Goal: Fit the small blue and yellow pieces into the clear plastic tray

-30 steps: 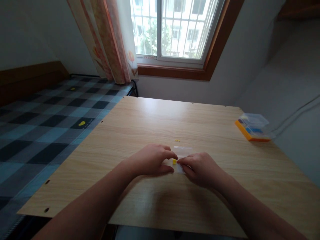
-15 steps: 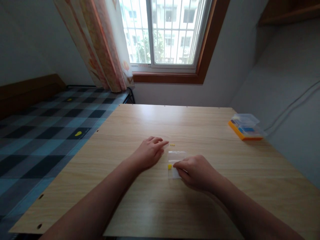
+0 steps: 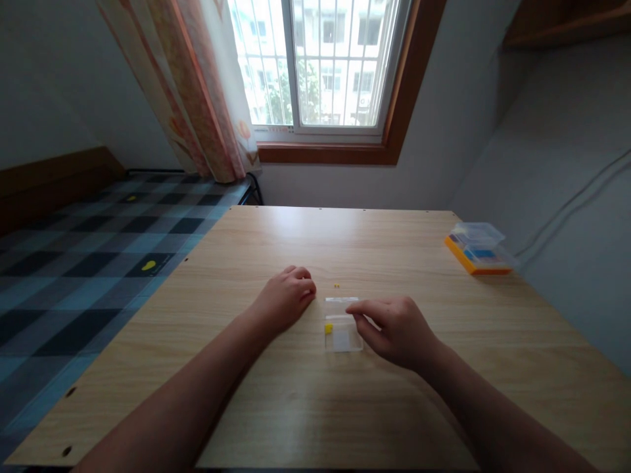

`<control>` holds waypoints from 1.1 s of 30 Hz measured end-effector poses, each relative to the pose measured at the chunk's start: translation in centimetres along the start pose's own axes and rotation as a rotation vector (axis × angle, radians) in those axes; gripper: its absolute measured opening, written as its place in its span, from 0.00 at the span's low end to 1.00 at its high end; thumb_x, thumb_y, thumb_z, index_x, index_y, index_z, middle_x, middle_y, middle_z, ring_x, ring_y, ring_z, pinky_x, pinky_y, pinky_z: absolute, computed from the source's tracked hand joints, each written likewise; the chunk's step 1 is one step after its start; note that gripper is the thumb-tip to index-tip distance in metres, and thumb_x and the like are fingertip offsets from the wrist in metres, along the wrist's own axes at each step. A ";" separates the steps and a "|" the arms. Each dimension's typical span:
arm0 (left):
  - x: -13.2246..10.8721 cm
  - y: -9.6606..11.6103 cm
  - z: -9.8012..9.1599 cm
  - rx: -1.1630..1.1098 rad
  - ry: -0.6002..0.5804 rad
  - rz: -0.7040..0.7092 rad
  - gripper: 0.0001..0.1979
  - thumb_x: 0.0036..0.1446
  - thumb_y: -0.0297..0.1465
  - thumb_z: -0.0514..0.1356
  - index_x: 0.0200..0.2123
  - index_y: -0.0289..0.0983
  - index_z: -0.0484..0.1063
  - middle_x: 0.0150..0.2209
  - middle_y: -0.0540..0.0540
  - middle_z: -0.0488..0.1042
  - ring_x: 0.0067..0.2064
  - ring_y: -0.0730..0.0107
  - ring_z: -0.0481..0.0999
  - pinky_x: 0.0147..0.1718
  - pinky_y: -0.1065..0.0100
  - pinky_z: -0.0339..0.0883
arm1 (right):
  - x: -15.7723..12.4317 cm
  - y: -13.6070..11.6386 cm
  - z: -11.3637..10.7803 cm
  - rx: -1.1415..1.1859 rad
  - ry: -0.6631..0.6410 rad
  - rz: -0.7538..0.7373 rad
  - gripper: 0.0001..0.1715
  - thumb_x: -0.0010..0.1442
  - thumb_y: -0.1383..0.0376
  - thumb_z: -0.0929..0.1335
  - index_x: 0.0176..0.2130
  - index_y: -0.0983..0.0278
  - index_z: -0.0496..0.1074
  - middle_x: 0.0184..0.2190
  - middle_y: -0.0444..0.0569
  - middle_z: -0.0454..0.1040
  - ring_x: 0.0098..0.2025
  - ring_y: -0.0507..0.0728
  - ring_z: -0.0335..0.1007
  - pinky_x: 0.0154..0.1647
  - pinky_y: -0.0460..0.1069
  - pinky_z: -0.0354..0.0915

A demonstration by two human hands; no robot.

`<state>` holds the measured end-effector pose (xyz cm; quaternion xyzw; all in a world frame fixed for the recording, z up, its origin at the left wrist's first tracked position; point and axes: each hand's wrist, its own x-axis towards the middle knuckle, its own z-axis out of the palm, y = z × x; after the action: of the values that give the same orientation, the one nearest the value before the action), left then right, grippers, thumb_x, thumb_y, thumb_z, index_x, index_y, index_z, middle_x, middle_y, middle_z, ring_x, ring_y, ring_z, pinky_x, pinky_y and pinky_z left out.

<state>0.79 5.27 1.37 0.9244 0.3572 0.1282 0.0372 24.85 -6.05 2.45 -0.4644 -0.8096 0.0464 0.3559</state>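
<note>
A small clear flat plastic piece, perhaps a bag (image 3: 344, 325), lies on the table with a yellow piece (image 3: 328, 328) at its left side and a white patch in its lower part. Over its upper right edge is my right hand (image 3: 394, 332), thumb and index fingertip close together; anything between them is too small to make out. Beyond the plastic sit tiny yellow bits (image 3: 336, 286). My left hand (image 3: 290, 295) rests on the table left of them, its fingers curled in, and I cannot see what they hold, if anything.
The wood-grain table (image 3: 256, 394) carries an orange box with a clear lid (image 3: 478, 253) at the far right. A bed with a checked cover (image 3: 98, 282) adjoins its left side. Behind are a curtain (image 3: 192, 98) and a window.
My left hand has drawn back from the yellow bits and curled its pointing finger; fewer bits show there. My right hand has moved up the plastic, uncovering its white patch.
</note>
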 end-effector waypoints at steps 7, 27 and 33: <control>-1.4 -0.3 -2.3 -0.004 -0.068 -0.070 0.09 0.64 0.29 0.59 0.34 0.38 0.80 0.40 0.45 0.79 0.37 0.67 0.77 0.37 0.68 0.67 | 0.2 -0.1 -0.4 0.025 0.125 -0.029 0.14 0.66 0.67 0.65 0.40 0.63 0.81 0.28 0.45 0.82 0.21 0.48 0.68 0.27 0.44 0.62; -0.8 7.6 -1.9 -0.015 -0.365 0.101 0.11 0.65 0.28 0.59 0.30 0.36 0.79 0.35 0.43 0.82 0.33 0.62 0.78 0.31 0.66 0.62 | 0.2 0.0 -0.4 0.124 0.080 -0.173 0.11 0.64 0.70 0.66 0.38 0.63 0.79 0.21 0.41 0.75 0.19 0.47 0.63 0.24 0.43 0.57; 0.0 7.6 -1.1 0.013 -0.403 0.097 0.09 0.57 0.23 0.60 0.29 0.36 0.80 0.32 0.41 0.81 0.31 0.60 0.77 0.30 0.65 0.63 | 0.2 0.4 -0.3 0.128 0.089 -0.164 0.11 0.64 0.70 0.66 0.38 0.64 0.79 0.20 0.40 0.73 0.18 0.47 0.61 0.23 0.43 0.56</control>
<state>5.39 -0.40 3.67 0.9478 0.2982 -0.0600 0.0956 25.25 -5.76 2.68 -0.3746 -0.8236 0.0480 0.4231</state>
